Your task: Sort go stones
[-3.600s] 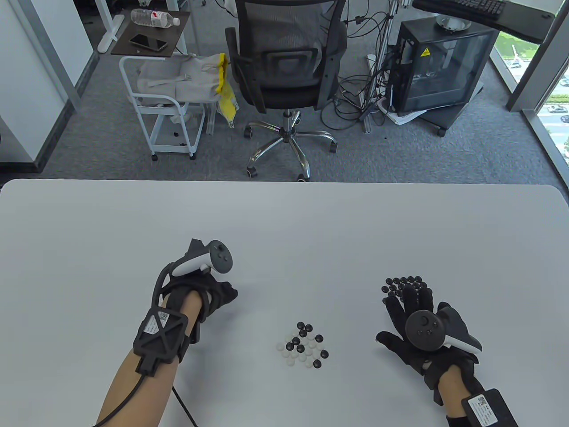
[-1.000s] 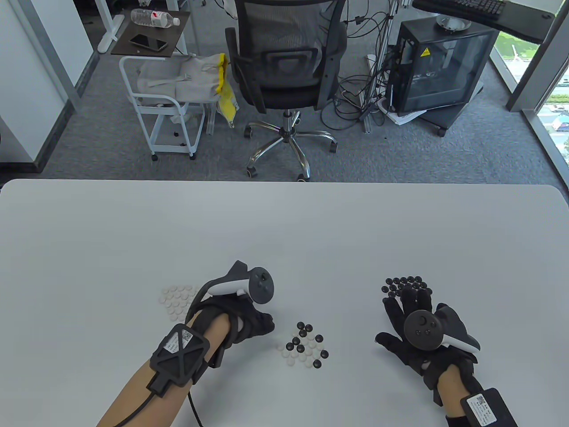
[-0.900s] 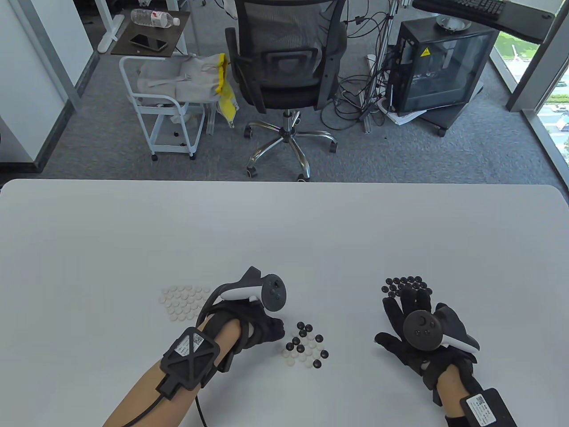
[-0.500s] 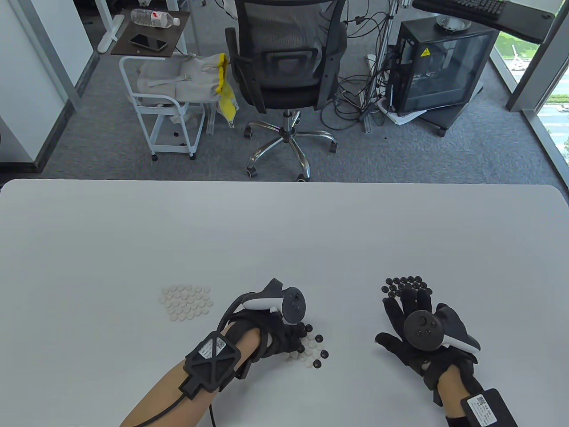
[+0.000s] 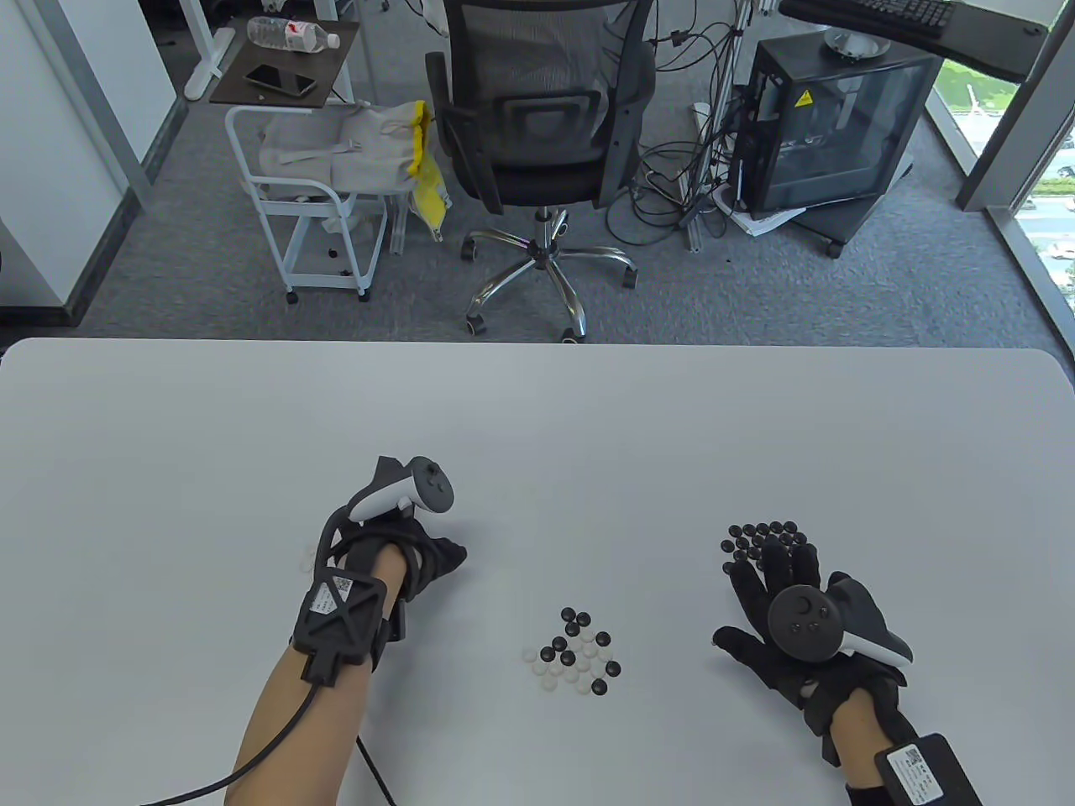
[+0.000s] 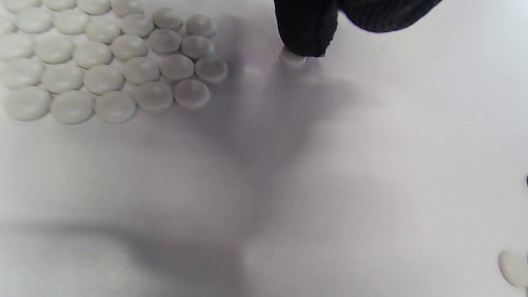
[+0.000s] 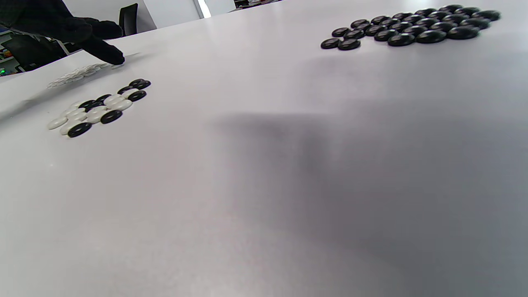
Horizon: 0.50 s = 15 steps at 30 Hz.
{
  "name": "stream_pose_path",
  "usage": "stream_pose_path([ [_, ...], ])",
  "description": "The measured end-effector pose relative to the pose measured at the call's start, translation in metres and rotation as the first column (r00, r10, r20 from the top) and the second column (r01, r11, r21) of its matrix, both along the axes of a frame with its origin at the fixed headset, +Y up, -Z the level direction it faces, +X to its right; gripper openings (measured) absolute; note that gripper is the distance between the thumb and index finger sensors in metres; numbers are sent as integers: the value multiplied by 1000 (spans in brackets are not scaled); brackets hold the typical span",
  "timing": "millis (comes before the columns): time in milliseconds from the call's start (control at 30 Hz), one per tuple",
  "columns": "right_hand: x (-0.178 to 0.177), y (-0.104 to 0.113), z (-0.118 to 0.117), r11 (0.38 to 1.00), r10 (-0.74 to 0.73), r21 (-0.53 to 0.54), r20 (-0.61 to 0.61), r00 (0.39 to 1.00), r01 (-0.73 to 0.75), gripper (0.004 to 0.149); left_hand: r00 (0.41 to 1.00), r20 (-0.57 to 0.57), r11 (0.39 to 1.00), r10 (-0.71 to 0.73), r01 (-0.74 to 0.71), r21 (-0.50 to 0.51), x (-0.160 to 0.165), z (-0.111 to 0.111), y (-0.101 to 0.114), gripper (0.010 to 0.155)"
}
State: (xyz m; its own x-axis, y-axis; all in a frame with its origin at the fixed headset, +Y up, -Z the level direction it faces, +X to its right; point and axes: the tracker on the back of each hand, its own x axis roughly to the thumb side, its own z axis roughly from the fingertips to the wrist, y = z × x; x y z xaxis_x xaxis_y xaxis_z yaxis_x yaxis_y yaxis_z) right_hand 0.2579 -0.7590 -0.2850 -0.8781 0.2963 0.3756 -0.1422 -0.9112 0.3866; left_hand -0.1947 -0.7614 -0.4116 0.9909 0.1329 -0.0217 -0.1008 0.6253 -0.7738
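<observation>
The left hand (image 5: 411,558) presses one white stone (image 6: 292,59) under a straight fingertip (image 6: 307,33), just beside the white group (image 6: 103,62) it evidently joins, while the right hand (image 5: 781,621) lies flat and empty beside the black group (image 5: 764,537), the mixed pile (image 5: 573,660) between both.

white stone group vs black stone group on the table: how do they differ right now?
The white stone group lies at the left hand, whose fingers press one more white stone beside it. The black stone group lies beyond the flat right hand, with nothing being added. Both are tight, one-colour, single-layer clusters.
</observation>
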Motion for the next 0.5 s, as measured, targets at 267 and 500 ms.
stream_pose_path([
  [267, 1, -2, -1, 1000, 3, -8, 3, 1000, -3, 86, 998, -62, 1000, 10, -10, 9, -24, 1, -1, 67],
  [500, 1, -3, -1, 1000, 5, -14, 2, 1000, -5, 86, 997, -80, 1000, -17, 17, -2, -33, 1, 1, 68],
])
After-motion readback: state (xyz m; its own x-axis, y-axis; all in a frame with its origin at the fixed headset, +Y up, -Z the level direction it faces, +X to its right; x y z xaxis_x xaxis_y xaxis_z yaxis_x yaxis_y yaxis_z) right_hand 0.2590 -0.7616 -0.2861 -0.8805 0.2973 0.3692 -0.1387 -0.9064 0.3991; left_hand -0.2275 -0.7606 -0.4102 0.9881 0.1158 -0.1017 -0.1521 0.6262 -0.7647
